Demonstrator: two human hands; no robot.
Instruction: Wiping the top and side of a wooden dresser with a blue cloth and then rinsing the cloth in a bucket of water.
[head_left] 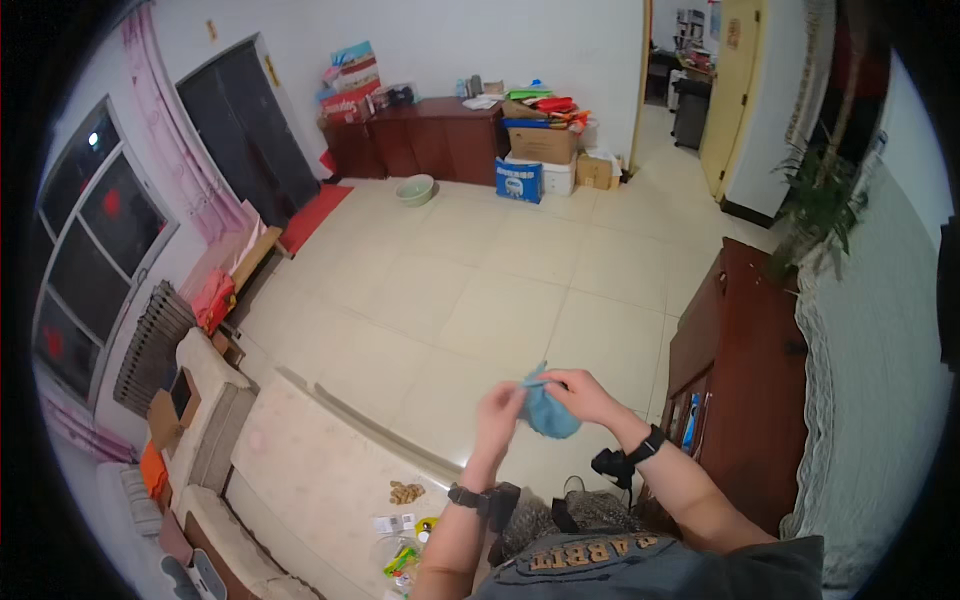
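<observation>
In front of my body, over the tiled floor, hangs a light-blue, bag-like piece of cloth (552, 416), gathered at its top and rounded below. My right hand (583, 394) pinches its upper edge between thumb and fingers. From the other side my left hand (498, 408), a little smeared by motion, has its fingertips closed on the same gathered top. A small tip of the cloth pokes up between the two hands. Whether anything is inside it, I cannot tell.
A pale table (310, 440) to my left bears brown nut-like pieces (406, 492) and coloured packets (400, 562). Beyond it stands a beige sofa (215, 420). A dark red cabinet (750, 350) runs along my right. Far off, a green basin (414, 190) sits on the floor.
</observation>
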